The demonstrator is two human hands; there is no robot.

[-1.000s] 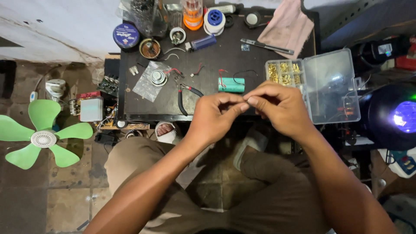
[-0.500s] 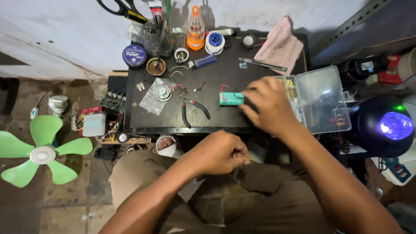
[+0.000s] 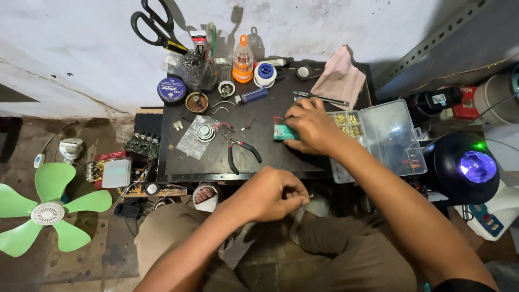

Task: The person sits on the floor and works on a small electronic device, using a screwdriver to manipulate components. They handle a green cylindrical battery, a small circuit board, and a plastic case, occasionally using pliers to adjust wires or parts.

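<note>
Brass bits fill clear organizer box [image 3: 390, 135] beside right hand [image 3: 311, 127]

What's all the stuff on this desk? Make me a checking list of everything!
Surface: small dark table, crowded.
Job's things: green battery pack with red wires, under the right hand.
Clutter: pliers, plastic bag, blue round tin, scissors, pink cloth, clear parts box open.
Grippers: right hand fingers touch the battery pack; left hand closed in a fist over the lap, contents hidden.
Cables: loose wires beside the circuit boards.
Surroundings: green fan, black globe lamp.
</note>
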